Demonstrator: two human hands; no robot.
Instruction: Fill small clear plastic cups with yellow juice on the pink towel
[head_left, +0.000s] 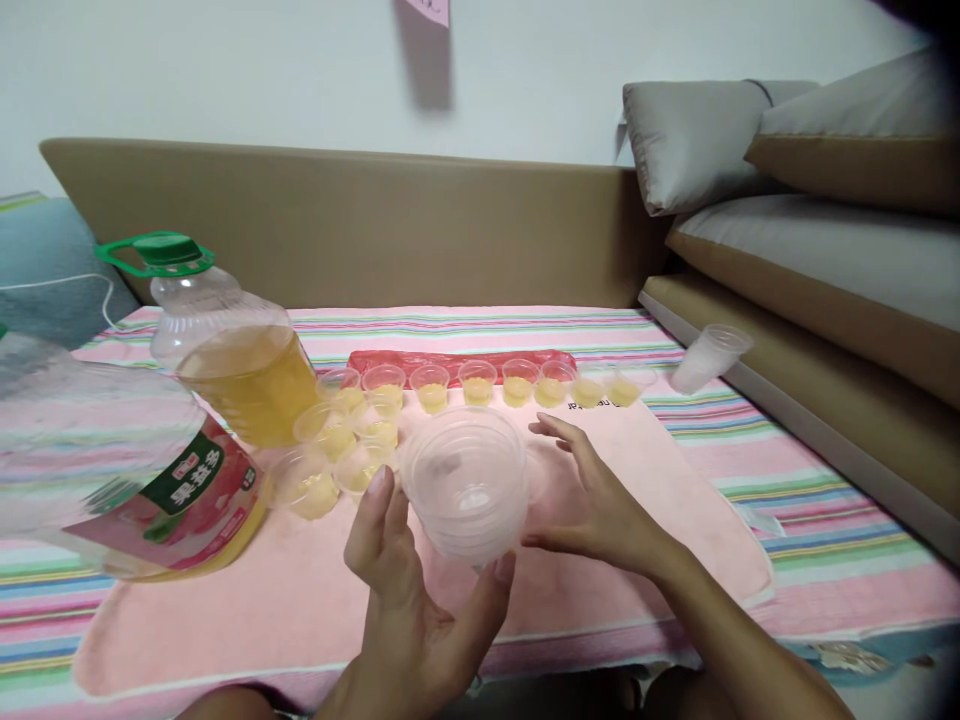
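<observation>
Front edge of the striped cloth [814, 510] passes under the forearms; pink mat [277, 610] on top of it. Left hand [420, 590] grips 1 stack of nested clear cups [469, 480], fingers at left, thumb lower right, mouth up, over mid-mat. Right hand [596, 500] spread just beside it; can't tell if its thumb tip touches. Room to move: right part of mat out to its right edge, then striped cloth. Left side tight: 2 bottles, near bottle [202, 490] cut by frame, far bottle [247, 375] green-capped behind. 12 small cups [520, 388] with yellow liquid: 2, then 2, then back row of 8. Behind that row, 1 red plastic packet [454, 362]. Far right, 1 spare cup stack [705, 362], tilted, by the cushions [840, 250]. Brown panel [360, 230] bounds the rear; 1 pink note [435, 10] on the wall.
</observation>
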